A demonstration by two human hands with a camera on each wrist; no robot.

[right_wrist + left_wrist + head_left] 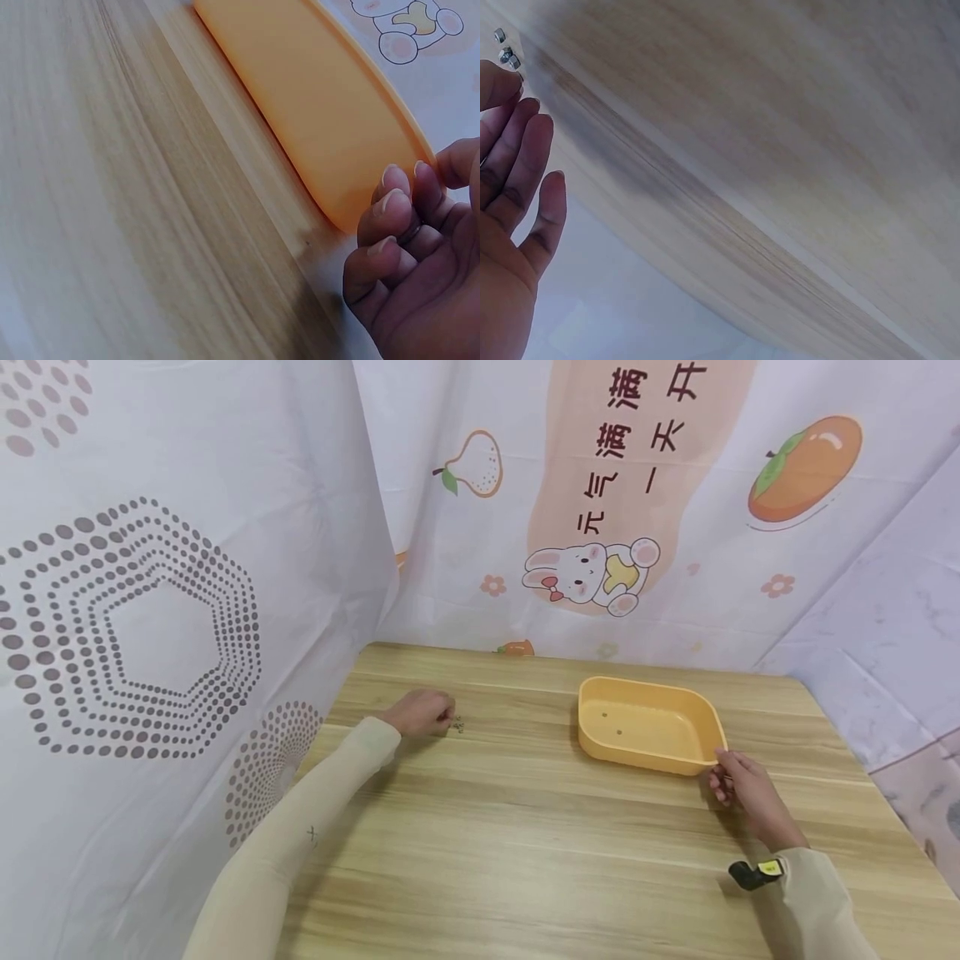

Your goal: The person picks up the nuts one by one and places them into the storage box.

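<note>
My left hand is low over the left part of the wooden table, fingertips right at several small metal nuts. In the left wrist view, the nuts form a loose cluster, one partly hidden by a fingertip; I cannot tell whether the fingers pinch it. My right hand grips the near right corner of a yellow plastic tray, thumb and index finger at its rim. Two small dark pieces lie on the left of the tray's floor. Its other fingers curl loosely below the rim.
The wooden table meets a printed white cloth at the back. Another patterned cloth hangs close along the left side, beside the left arm. A black device is on the right wrist.
</note>
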